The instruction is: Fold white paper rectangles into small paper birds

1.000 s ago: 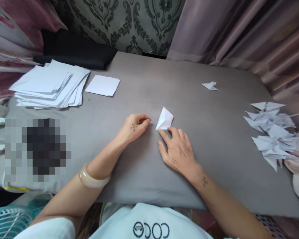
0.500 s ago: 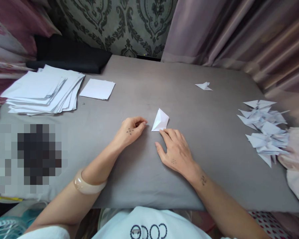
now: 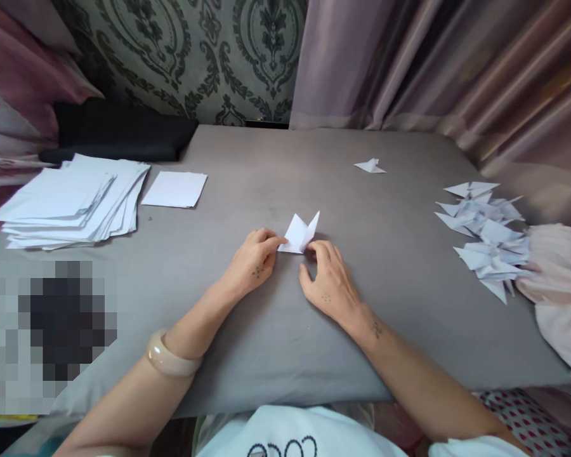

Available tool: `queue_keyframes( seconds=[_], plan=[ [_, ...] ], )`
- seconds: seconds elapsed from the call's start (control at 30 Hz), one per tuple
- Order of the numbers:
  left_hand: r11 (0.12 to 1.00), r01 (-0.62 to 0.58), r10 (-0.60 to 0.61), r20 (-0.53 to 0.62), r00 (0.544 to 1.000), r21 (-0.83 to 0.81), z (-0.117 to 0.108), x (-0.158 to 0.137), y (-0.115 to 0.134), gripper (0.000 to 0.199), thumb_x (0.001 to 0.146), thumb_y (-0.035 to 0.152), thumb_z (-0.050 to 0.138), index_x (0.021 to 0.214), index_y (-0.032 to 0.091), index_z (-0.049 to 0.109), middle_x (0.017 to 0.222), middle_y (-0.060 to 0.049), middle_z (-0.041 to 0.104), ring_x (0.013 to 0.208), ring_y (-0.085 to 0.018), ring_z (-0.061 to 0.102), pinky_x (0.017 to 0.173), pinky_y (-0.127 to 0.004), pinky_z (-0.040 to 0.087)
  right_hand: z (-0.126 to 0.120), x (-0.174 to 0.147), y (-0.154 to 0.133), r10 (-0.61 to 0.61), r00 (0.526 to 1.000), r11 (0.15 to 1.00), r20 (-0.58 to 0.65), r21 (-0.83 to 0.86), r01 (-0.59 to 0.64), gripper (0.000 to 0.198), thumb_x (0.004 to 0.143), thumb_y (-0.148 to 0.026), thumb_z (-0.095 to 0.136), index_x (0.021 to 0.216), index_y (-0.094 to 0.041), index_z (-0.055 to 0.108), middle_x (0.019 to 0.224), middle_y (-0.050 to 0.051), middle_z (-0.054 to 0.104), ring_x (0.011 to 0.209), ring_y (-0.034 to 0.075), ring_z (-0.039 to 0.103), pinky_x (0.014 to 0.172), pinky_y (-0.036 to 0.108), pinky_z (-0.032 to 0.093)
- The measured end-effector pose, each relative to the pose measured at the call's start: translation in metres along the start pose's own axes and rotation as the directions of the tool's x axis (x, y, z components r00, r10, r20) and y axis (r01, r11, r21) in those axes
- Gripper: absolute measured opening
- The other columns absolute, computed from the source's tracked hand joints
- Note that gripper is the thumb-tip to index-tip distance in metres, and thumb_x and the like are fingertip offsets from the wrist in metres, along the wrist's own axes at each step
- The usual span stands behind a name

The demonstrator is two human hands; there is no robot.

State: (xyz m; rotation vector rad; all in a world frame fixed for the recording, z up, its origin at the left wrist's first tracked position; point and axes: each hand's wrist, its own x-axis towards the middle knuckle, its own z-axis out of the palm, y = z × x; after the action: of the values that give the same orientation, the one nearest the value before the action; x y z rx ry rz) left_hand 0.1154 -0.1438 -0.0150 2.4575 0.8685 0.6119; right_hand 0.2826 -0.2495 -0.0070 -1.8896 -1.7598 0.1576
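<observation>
Your folded white paper (image 3: 294,236) sits on the grey-covered table (image 3: 390,266) between your hands, right in front of you; its near edge runs roughly left to right, while its narrow flap (image 3: 313,226) points away from you, long axis leaning right; your left hand (image 3: 253,261) pinches the left corner between thumb and fingers; your right hand (image 3: 330,279) is loosely curled, thumb spread clear, fingertips at the lower right edge.
</observation>
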Motion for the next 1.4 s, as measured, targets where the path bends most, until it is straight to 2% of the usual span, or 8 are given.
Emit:
queue_keyframes(
  seconds=[0.27,0.4,0.6,0.73,0.8,0.97,1.13,1.4],
  plan=[
    [0.999,-0.032,0.032,-0.002,0.999,-0.017,0.005,0.007,-0.002,0.034,0.091,0.013,0.041,0.112,0.020,0.068,0.104,-0.009,0.061,0.094,-0.018,0.058,0.084,-0.032,0.049,0.004,0.013,0.004,0.182,0.979,0.983,-0.096,-0.015,-0.184,0.024,0.087,-0.032,0.057,0.106,-0.018,0.052,0.102,0.011,0.065,0.090,0.024,0.064,0.071,0.034,0.049],
    [0.993,-0.105,0.107,-0.030,0.994,0.051,0.007,0.006,0.001,0.032,0.093,0.014,0.042,0.112,0.019,0.067,0.105,-0.010,0.061,0.095,-0.019,0.056,0.084,-0.032,0.049,-0.001,0.018,0.014,0.246,0.964,0.964,-0.097,0.125,-0.234,0.013,0.090,-0.028,0.049,0.091,-0.020,0.059,0.089,0.008,0.069,0.077,0.020,0.065,0.069,0.032,0.047],
    [0.889,-0.209,0.255,-0.062,0.965,0.408,-0.001,-0.001,0.016,0.027,0.093,0.016,0.047,0.109,0.024,0.067,0.116,-0.011,0.062,0.103,-0.025,0.050,0.086,-0.040,0.041,0.003,0.026,0.035,0.368,0.926,0.745,0.078,0.571,-0.344,0.017,0.085,-0.037,0.057,0.085,-0.021,0.063,0.076,0.002,0.070,0.065,0.016,0.066,0.065,0.030,0.052],
    [0.859,-0.275,0.306,-0.003,0.952,0.431,-0.004,-0.003,0.023,0.025,0.097,0.017,0.046,0.105,0.025,0.068,0.118,-0.007,0.067,0.114,-0.026,0.051,0.094,-0.043,0.032,0.009,0.032,0.039,0.325,0.931,0.670,0.166,0.655,-0.351,0.018,0.085,-0.036,0.057,0.090,-0.021,0.066,0.084,0.002,0.072,0.068,0.015,0.068,0.070,0.031,0.054],
    [0.859,-0.302,0.314,0.039,0.949,0.414,-0.004,-0.003,0.025,0.026,0.098,0.016,0.043,0.104,0.023,0.067,0.115,-0.006,0.069,0.115,-0.024,0.053,0.095,-0.042,0.029,0.007,0.032,0.037,0.313,0.941,0.718,0.126,0.618,-0.321,0.019,0.086,-0.032,0.054,0.098,-0.022,0.066,0.092,0.002,0.073,0.071,0.015,0.069,0.073,0.032,0.054],
    [0.824,-0.323,0.319,0.091,0.943,0.465,0.002,-0.004,0.030,0.026,0.099,0.012,0.040,0.103,0.018,0.065,0.108,-0.008,0.071,0.104,-0.022,0.058,0.095,-0.041,0.027,-0.011,0.019,0.020,0.245,0.948,0.945,-0.201,0.267,-0.188,0.019,0.087,-0.020,0.049,0.101,-0.018,0.062,0.097,0.007,0.067,0.076,0.016,0.064,0.070,0.030,0.051],
    [0.817,-0.299,0.288,0.101,0.952,0.493,0.006,-0.005,0.036,0.022,0.096,0.013,0.045,0.103,0.015,0.065,0.102,-0.009,0.070,0.095,-0.023,0.058,0.092,-0.041,0.028,-0.021,-0.002,-0.003,-0.008,0.999,1.000,0.045,-0.025,0.010,0.019,0.091,-0.018,0.048,0.096,-0.022,0.066,0.099,0.005,0.063,0.079,0.015,0.061,0.066,0.027,0.046],
    [0.844,-0.233,0.233,0.061,0.971,0.482,0.008,0.001,0.042,0.027,0.100,0.024,0.042,0.088,0.019,0.066,0.092,-0.006,0.071,0.092,-0.021,0.058,0.091,-0.041,0.026,-0.019,-0.005,-0.005,0.044,0.989,0.961,0.143,-0.275,-0.003,0.023,0.098,-0.026,0.045,0.097,-0.021,0.067,0.098,0.007,0.062,0.081,0.018,0.060,0.058,0.031,0.036]
  ],
)
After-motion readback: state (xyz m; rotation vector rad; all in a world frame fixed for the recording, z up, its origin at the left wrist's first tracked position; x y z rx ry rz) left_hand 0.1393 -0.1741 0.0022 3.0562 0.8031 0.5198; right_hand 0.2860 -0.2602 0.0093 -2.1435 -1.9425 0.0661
